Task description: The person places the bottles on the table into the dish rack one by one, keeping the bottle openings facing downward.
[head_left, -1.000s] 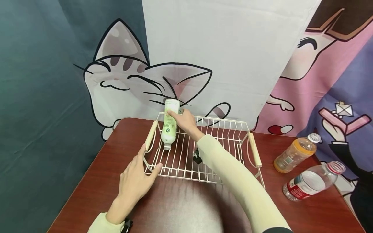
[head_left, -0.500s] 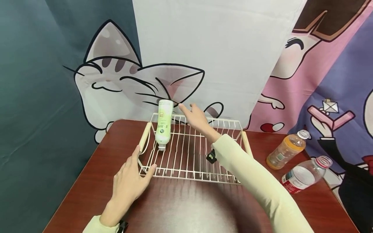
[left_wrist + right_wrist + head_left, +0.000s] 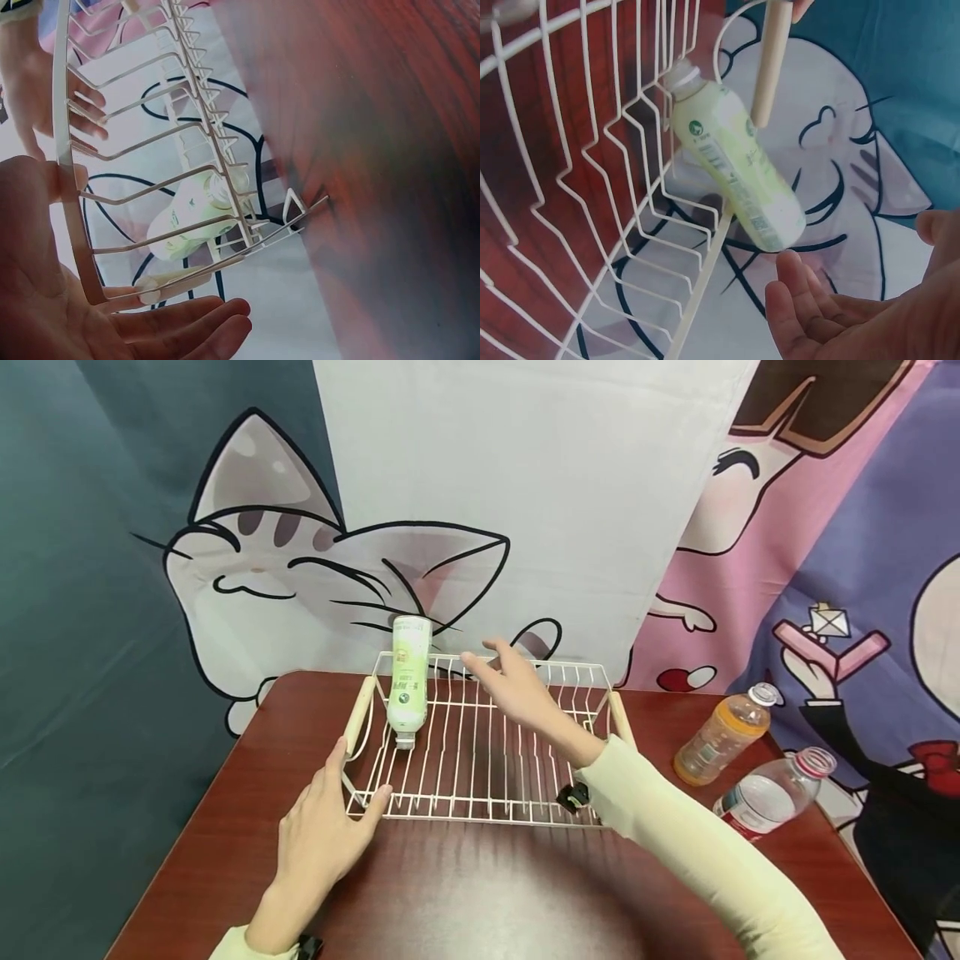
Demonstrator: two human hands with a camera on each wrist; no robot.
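Note:
A pale green and white bottle [image 3: 408,681] leans cap-down in the left end of a white wire dish rack [image 3: 480,818], its base above the back rim. My left hand [image 3: 322,827] is at the rack's front left corner, fingers extended along the side below the wooden handle [image 3: 360,714]. In the left wrist view, its thumb lies at the rim, fingers [image 3: 187,326] stretched beneath. My right hand [image 3: 517,685] hovers over the middle of the rack, holding nothing. The right wrist view shows its loosely bent fingers [image 3: 802,300] just off the bottle's base.
To the right of the rack stand an orange-labelled bottle [image 3: 723,735] and a clear bottle with a red-and-white label [image 3: 768,793]. A printed cartoon curtain [image 3: 570,510] hangs right behind the dark red wooden table [image 3: 450,893].
My right hand has let go of the pale green bottle and moved right, away from it. The bottle stays leaning in the rack. My left hand keeps its place at the corner.

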